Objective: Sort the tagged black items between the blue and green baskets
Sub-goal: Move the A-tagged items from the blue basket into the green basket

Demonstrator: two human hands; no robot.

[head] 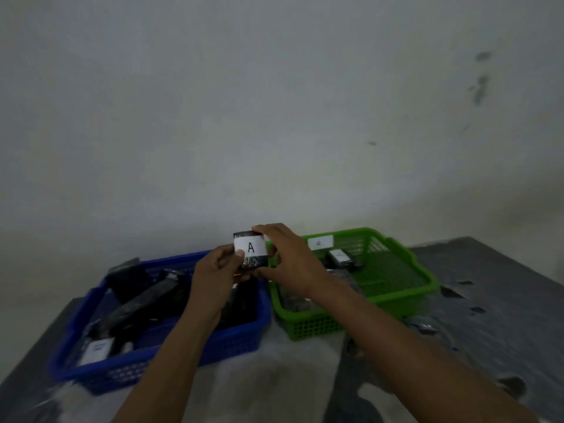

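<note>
Both hands hold up a small black item point(251, 250) with a white tag marked "A", above the gap between the two baskets. My left hand point(217, 273) pinches its left edge and my right hand point(288, 260) grips its top and bottom right. The blue basket point(171, 352) on the left holds several black wrapped items point(143, 297), one with a white tag point(97, 351). The green basket point(396, 291) on the right has a white label point(319, 242) on its back wall and holds a tagged black item point(341, 257) plus others partly hidden by my right arm.
The baskets stand side by side on a dark, worn table point(503, 300) against a pale wall point(274, 102). A pale patch point(274, 377) covers the table in front of the baskets. Dark chipped spots point(451, 292) mark the surface to the right.
</note>
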